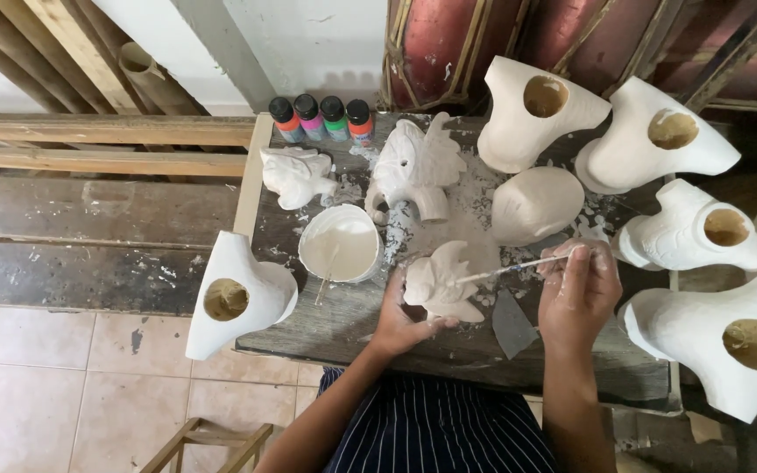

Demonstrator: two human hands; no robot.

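At nine o'clock from the hands, a white hollow cast (238, 293) hangs over the edge of the dark wooden surface (343, 320), its round opening facing up. Just past it, toward ten o'clock, sits a white bowl of white paint (340, 245), near enough, it seems, for dipping. Beyond the bowl lies a small white figurine (295, 175), and at the far edge, around eleven o'clock, stand four small paint bottles (323, 118) in a row with dark caps, well apart from the work.

The left hand (400, 320) has its fingers closed around the base of a small white winged figurine (438, 282), holding it propped on the surface at the near middle, tilted toward the other hand, probably so that its side is exposed. At twelve o'clock a larger winged figurine (415, 168) rests on the surface, with white splatter around it.

The right hand (578, 289) pinches a thin brush (519, 265) in closed fingers; the brush lies nearly level, its tip touching the small figurine's wing.

From one to four o'clock, more white casts ring the work: a rounded piece (534, 203) just beyond the brush, and four larger hollow casts (532, 114) (654, 136) (689, 229) (716, 337) with openings facing up.
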